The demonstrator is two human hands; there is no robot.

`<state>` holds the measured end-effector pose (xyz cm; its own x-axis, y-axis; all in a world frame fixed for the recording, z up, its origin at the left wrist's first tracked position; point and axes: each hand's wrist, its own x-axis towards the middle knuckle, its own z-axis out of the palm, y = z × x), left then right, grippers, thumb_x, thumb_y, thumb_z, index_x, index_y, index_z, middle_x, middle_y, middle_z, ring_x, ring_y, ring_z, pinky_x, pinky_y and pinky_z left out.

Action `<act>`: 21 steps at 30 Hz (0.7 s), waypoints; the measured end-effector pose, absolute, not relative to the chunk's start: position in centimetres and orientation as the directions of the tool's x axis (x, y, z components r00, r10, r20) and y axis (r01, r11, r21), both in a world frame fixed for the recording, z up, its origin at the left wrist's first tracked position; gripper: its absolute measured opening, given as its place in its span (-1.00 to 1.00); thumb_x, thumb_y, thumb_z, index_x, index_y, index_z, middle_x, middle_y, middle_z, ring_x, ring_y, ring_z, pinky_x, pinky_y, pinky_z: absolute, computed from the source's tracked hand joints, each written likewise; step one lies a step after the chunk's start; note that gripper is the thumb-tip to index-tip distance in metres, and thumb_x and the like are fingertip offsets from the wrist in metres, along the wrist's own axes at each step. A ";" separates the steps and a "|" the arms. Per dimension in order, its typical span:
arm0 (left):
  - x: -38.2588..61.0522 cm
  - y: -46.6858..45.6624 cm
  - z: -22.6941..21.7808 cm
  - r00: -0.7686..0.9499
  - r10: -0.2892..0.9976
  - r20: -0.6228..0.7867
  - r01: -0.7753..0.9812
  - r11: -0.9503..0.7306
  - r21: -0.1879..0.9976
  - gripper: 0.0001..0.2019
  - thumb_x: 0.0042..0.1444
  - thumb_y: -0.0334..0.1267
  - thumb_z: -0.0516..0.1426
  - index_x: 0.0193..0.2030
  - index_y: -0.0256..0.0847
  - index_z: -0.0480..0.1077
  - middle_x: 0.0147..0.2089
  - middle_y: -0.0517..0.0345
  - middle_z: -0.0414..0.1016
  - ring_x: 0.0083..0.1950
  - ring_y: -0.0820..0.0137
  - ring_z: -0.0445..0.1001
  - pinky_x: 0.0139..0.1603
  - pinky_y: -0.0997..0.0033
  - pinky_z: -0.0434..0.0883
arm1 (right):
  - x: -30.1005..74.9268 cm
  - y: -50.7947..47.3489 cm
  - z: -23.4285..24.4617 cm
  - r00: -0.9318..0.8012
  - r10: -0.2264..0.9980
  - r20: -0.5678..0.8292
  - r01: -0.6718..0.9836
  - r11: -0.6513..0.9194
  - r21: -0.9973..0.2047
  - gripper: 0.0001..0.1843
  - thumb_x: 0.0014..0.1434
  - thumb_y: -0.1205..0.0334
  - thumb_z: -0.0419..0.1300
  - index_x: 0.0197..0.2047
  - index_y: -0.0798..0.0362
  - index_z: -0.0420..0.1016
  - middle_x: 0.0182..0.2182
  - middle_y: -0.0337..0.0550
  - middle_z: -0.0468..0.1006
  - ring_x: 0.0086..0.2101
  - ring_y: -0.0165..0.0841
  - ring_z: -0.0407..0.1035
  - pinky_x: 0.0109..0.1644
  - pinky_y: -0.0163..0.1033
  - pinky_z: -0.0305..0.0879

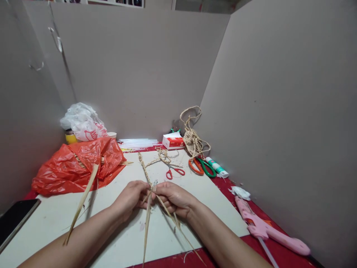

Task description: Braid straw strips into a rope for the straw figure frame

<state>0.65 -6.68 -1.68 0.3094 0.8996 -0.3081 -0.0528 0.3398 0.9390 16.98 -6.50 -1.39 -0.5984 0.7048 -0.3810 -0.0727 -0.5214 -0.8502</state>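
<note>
My left hand [139, 193] and my right hand [173, 197] meet over the middle of the white board [119, 242]. Between them they pinch a straw braid [143, 167], whose finished length runs away from me across the board. Loose straw strands [147, 227] hang from the pinch point toward the front edge. Fingers of both hands are closed on the braid, the fingertips partly hidden. Just beyond the hands lie small red-handled scissors [175, 172] beside a loose tangle of braided cord [164, 155].
An orange-red plastic bag [80, 163] with straw sticking out is on the left, near a phone [16, 219]. A pink glue gun [270, 229] lies right. At the back are large scissors [202, 166], a cord bundle [193, 141] and a red-white box [173, 141]. Grey partitions enclose the table.
</note>
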 end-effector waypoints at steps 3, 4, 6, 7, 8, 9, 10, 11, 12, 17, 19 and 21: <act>0.9 -7.3 -1.6 0.459 0.814 -0.357 0.014 0.395 0.919 -0.75 0.02 -0.12 0.01 -0.45 -0.28 0.30 -0.61 0.26 0.21 -0.65 0.58 0.13 -0.59 0.55 0.15 | 16.9 -6.6 -1.4 -0.597 0.709 -0.377 -0.034 -0.491 -0.870 -0.79 0.02 0.17 0.16 -0.50 0.14 0.32 -0.77 -0.51 -0.05 -0.74 -0.63 -0.30 -0.70 -0.44 -0.43; 0.9 -7.5 -1.6 0.449 0.823 -0.347 0.058 0.361 0.931 -0.74 0.02 -0.11 0.00 -0.48 -0.28 0.29 -0.64 0.32 0.13 -0.67 0.61 0.01 -0.62 0.58 0.06 | 16.9 -6.6 -1.4 -0.593 0.710 -0.380 -0.020 -0.485 -0.874 -0.79 0.02 0.16 0.17 -0.50 0.14 0.33 -0.77 -0.52 -0.06 -0.74 -0.63 -0.31 -0.70 -0.44 -0.42; 0.8 -7.5 -1.5 0.411 0.863 -0.293 0.164 0.246 0.955 -0.75 0.02 -0.12 0.02 -0.49 -0.28 0.32 -0.65 0.37 0.05 -0.66 0.62 -0.09 -0.62 0.57 -0.06 | 17.1 -6.5 -1.4 -0.573 0.722 -0.387 0.022 -0.459 -0.888 -0.79 0.03 0.15 0.15 -0.49 0.13 0.34 -0.78 -0.52 -0.05 -0.75 -0.62 -0.30 -0.70 -0.43 -0.39; 0.6 -7.3 -1.6 0.398 0.880 -0.258 0.220 0.182 0.958 -0.74 0.02 -0.13 0.03 -0.49 -0.29 0.34 -0.65 0.35 0.08 -0.64 0.61 -0.07 -0.60 0.56 -0.05 | 17.1 -6.5 -1.5 -0.557 0.734 -0.389 0.060 -0.432 -0.900 -0.80 0.04 0.15 0.14 -0.48 0.12 0.35 -0.79 -0.51 -0.04 -0.76 -0.61 -0.28 -0.70 -0.42 -0.38; 0.5 -7.2 -1.6 0.396 0.891 -0.223 0.268 0.121 0.956 -0.73 0.02 -0.13 0.03 -0.48 -0.31 0.37 -0.63 0.31 0.15 -0.61 0.59 -0.01 -0.57 0.56 -0.02 | 17.2 -6.5 -1.5 -0.539 0.746 -0.391 0.116 -0.394 -0.912 -0.79 0.05 0.15 0.12 -0.48 0.12 0.36 -0.81 -0.50 -0.03 -0.77 -0.60 -0.26 -0.70 -0.41 -0.36; 0.3 -7.0 -1.7 0.406 0.893 -0.193 0.298 0.070 0.952 -0.71 0.03 -0.12 0.03 -0.47 -0.32 0.39 -0.59 0.26 0.23 -0.57 0.57 0.07 -0.53 0.55 0.04 | 17.2 -6.4 -1.5 -0.519 0.763 -0.385 0.184 -0.341 -0.922 -0.78 0.07 0.15 0.11 -0.48 0.12 0.38 -0.82 -0.49 -0.02 -0.77 -0.59 -0.24 -0.70 -0.40 -0.33; 0.2 -6.8 -1.9 0.424 0.889 -0.173 0.314 0.035 0.949 -0.71 0.04 -0.13 0.02 -0.47 -0.33 0.41 -0.55 0.21 0.31 -0.53 0.55 0.13 -0.48 0.54 0.09 | 17.2 -6.4 -1.5 -0.499 0.787 -0.364 0.254 -0.269 -0.929 -0.77 0.08 0.16 0.09 -0.49 0.13 0.40 -0.82 -0.47 0.00 -0.77 -0.58 -0.21 -0.68 -0.40 -0.29; 0.1 -6.6 -2.0 0.438 0.883 -0.166 0.323 0.018 0.946 -0.71 0.03 -0.15 0.01 -0.47 -0.33 0.42 -0.51 0.18 0.36 -0.49 0.53 0.17 -0.43 0.53 0.12 | 17.2 -6.4 -1.6 -0.481 0.813 -0.328 0.319 -0.187 -0.929 -0.77 0.08 0.19 0.08 -0.50 0.15 0.42 -0.81 -0.45 0.04 -0.75 -0.57 -0.15 -0.66 -0.40 -0.23; 0.0 -6.4 -2.1 0.446 0.879 -0.171 0.332 0.015 0.943 -0.72 0.03 -0.17 0.00 -0.47 -0.33 0.42 -0.49 0.16 0.38 -0.48 0.52 0.20 -0.41 0.52 0.14 | 17.1 -6.4 -1.6 -0.470 0.836 -0.284 0.375 -0.102 -0.921 -0.77 0.08 0.22 0.08 -0.51 0.16 0.43 -0.78 -0.41 0.11 -0.72 -0.57 -0.08 -0.63 -0.41 -0.15; 0.0 -6.3 -2.7 0.423 0.877 -0.227 0.357 0.069 0.932 -0.74 0.01 -0.14 0.02 -0.50 -0.30 0.34 -0.58 0.27 0.25 -0.54 0.55 0.07 -0.49 0.51 0.03 | 16.6 -7.0 -2.0 -0.426 0.897 -0.117 0.595 0.180 -0.783 -0.76 0.10 0.30 0.02 -0.50 0.15 0.44 -0.58 -0.23 0.39 -0.51 -0.47 0.18 -0.45 -0.39 0.02; 0.0 -6.3 -2.9 0.420 0.879 -0.225 0.335 0.080 0.939 -0.75 0.00 -0.13 0.04 -0.51 -0.29 0.29 -0.59 0.31 0.18 -0.55 0.56 0.03 -0.50 0.51 0.00 | 16.5 -7.3 -1.9 -0.408 0.911 -0.064 0.675 0.254 -0.693 -0.73 0.12 0.27 0.00 -0.51 0.13 0.43 -0.57 -0.20 0.41 -0.51 -0.45 0.18 -0.45 -0.37 -0.02; 0.0 -6.3 -3.0 0.412 0.884 -0.221 0.324 0.085 0.942 -0.76 -0.02 -0.13 0.05 -0.53 -0.27 0.25 -0.60 0.33 0.13 -0.55 0.57 0.01 -0.50 0.51 -0.01 | 16.5 -7.6 -1.6 -0.397 0.917 -0.032 0.728 0.294 -0.619 -0.73 0.14 0.25 0.00 -0.52 0.12 0.41 -0.56 -0.17 0.43 -0.51 -0.44 0.18 -0.45 -0.35 -0.05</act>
